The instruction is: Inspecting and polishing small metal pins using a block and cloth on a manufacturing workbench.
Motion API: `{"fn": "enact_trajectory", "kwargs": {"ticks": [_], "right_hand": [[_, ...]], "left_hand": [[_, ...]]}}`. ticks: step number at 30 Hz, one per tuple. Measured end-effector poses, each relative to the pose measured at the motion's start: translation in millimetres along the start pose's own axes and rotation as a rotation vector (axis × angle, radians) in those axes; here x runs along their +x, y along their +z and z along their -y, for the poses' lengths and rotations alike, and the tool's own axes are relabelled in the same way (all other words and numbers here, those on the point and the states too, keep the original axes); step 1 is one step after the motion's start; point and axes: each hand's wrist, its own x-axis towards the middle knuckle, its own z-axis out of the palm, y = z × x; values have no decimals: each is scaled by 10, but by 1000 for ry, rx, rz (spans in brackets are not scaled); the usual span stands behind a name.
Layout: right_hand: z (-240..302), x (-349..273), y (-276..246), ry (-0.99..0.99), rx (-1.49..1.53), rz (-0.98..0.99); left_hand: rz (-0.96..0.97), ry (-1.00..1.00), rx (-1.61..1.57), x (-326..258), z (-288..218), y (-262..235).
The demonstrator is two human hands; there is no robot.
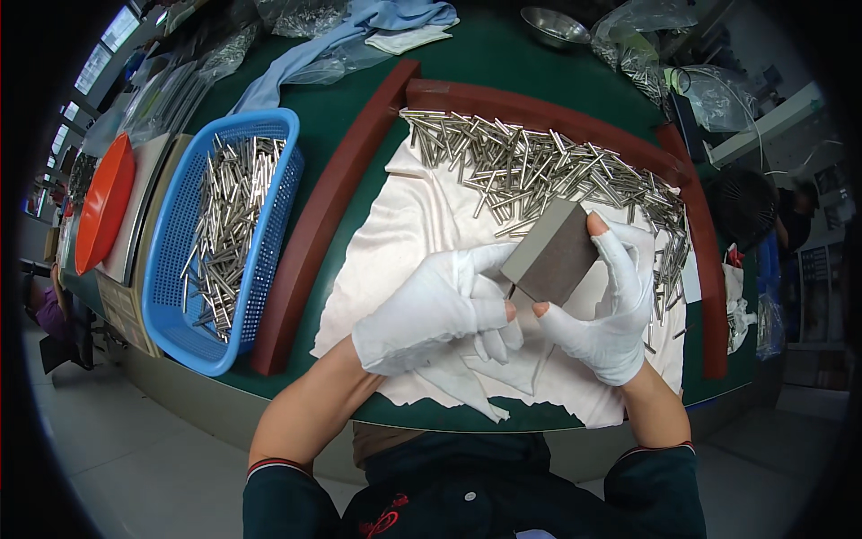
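Right hand (603, 301) half-closed on edges of gray block (558, 259), left hand (449, 310) curled, hold unclear, room over cloth (382, 247) leftward.

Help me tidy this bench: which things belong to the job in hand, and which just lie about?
Likely in use:
gray rectangular block in right hand
loose metal pins
cream cloth
blue perforated basket

Apparently lying about:
light-blue cloth
metal bowl

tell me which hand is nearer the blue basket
Left: the left hand is to the right of the blue basket; the right hand is farther right, holding the grey block.
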Motion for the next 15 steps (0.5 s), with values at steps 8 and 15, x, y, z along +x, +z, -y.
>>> {"fn": "enact_trajectory", "kwargs": {"ticks": [8, 15], "right_hand": [[-7, 35, 6, -65, -53, -58], [-8, 37, 11, -82, -88, -61]], "left_hand": [[-40, -5, 114, -3, -9, 0], [-39, 66, 44, -23, -14, -18]]}}
